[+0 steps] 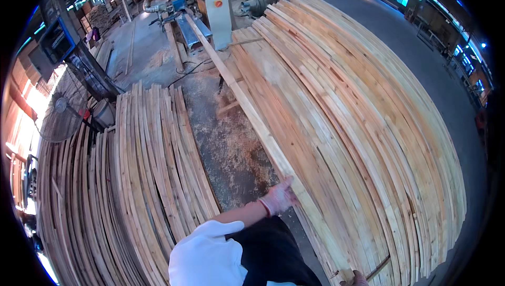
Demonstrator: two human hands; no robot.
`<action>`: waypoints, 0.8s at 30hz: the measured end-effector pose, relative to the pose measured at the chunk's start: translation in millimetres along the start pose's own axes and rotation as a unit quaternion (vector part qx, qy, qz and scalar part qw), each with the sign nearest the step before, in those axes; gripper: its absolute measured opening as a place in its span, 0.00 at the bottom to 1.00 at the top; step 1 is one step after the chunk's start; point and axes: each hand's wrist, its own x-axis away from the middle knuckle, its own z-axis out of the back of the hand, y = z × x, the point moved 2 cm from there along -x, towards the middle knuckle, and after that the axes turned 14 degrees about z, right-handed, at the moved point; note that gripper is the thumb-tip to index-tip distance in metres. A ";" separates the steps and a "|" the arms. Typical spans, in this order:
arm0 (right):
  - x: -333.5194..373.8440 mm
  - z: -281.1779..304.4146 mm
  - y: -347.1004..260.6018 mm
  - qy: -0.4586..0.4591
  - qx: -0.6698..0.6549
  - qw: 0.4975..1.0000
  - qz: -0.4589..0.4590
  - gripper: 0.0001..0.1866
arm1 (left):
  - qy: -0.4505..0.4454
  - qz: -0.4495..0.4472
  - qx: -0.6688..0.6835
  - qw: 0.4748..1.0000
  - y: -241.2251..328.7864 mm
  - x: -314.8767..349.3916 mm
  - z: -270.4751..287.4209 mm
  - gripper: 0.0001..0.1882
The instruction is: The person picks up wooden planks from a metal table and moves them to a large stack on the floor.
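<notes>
A long, narrow wooden board (258, 123) slants from the machine at the far end down toward me, along the left edge of a wide lumber stack. My left hand (279, 198), in a pale pink-and-white glove, grips the board's left edge partway along; some fingers are hidden beneath the wood. At the bottom of the view my right hand (360, 280) holds the board's near end. Only a few of its fingers show, the rest being cut off by the frame. The board's far end meets the blue bed (193, 31) of the machine.
The large lumber stack (363, 128) fills the right side. Lower piles of narrow strips (158, 154) lie left, beyond a sawdust-strewn floor strip (231, 154). A pale control cabinet (216, 10) stands far ahead. A caged fan (63, 104) and a post (92, 70) stand left.
</notes>
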 end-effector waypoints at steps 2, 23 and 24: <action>-22.5 -7.0 -13.2 -0.008 -0.014 0.999 -0.035 0.40 | -0.034 0.013 0.109 0.993 -0.5 -7.5 -19.3 0.15; -395.8 -50.8 -336.8 0.060 0.001 0.979 0.195 0.31 | -0.208 0.280 -0.273 0.897 177.6 -17.3 64.5 0.19; -405.8 -47.1 -339.8 0.085 -0.039 0.966 0.239 0.30 | -0.193 0.319 -0.242 0.896 172.8 -22.6 65.3 0.19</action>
